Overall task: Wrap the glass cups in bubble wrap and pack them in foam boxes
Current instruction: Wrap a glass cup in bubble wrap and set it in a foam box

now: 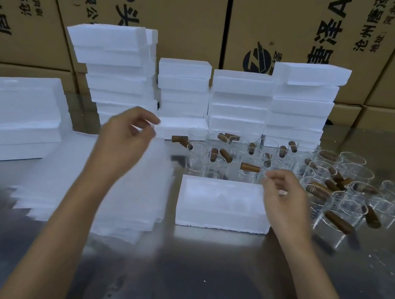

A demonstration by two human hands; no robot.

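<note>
Your left hand [126, 136] hangs over the stack of bubble wrap [113, 188] on the steel table [197, 277], fingers curled with thumb and forefinger pinched together, perhaps on a corner of a sheet, though the blur hides it. Your right hand [284, 195] hovers at the far right corner of the foam box [221, 206] in front of you, fingertips pinched on something small and white. The glass cups [327, 184] with brown handles crowd the table behind and right of that box, before white foam stacks [239, 99] and a wall of printed cardboard cartons [162, 3].
</note>
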